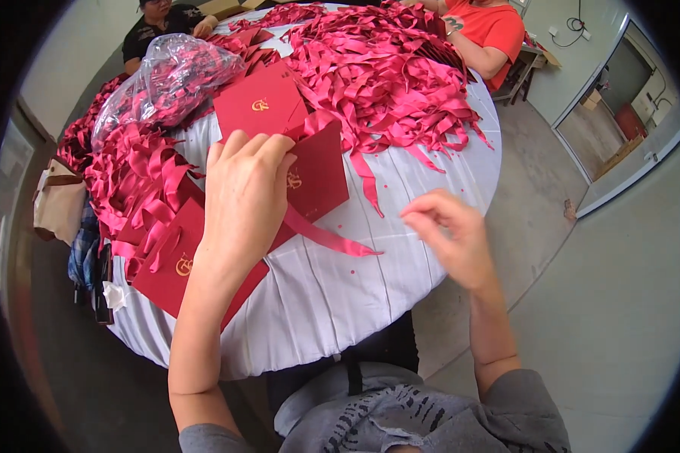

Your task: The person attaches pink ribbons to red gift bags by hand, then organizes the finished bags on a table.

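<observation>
My left hand [242,189] is closed on the top edge of a red paper gift bag [321,170] with a gold emblem, held tilted over the table. A pink ribbon [332,240] trails from below this bag toward the right, its end lying loose on the cloth. To the right of the bag, my right hand [453,234] is raised with its fingers curled toward the thumb, and nothing shows between them. Another flat red bag [261,98] lies just beyond the left hand. Red bags with ribbon handles [166,257] lie beside my left forearm, which partly hides them.
The round table has a white cloth [317,309] with small red dots scattered on it. A large heap of ribbon-handled bags [385,68] covers the far side. A clear plastic bag [174,83] of red items sits at left. Two people [491,34] [162,23] sit across.
</observation>
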The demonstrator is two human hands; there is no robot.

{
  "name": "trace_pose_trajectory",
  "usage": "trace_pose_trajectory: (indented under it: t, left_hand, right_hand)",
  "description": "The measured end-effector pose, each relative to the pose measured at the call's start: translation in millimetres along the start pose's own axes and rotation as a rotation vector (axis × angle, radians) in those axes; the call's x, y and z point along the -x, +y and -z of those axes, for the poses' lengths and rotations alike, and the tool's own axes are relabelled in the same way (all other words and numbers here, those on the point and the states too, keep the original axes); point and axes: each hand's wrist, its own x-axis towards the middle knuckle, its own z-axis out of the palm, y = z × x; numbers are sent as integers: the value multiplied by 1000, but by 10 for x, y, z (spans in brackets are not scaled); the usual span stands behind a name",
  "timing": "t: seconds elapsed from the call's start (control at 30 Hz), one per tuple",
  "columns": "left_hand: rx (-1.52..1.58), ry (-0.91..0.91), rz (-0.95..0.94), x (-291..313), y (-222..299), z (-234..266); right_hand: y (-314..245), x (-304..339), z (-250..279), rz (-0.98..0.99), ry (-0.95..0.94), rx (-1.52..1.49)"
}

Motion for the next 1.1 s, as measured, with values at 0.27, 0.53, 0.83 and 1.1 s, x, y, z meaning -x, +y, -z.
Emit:
trace_pose_trajectory:
  t: [0.27,0.53,0.83,1.1]
  left_hand:
    - [103,9,51,26,51,22]
    - [198,3,145,78,-66,93]
    - [643,107,313,98,-82,66]
    - [978,-97,418,108,-60,87]
  right_hand:
    - [334,59,-385,208,-169,457]
    - [72,79,-256,-121,-75,51]
    - [-204,18,76,-15,201,-516]
    - [-356,-85,-48,316,175,-849]
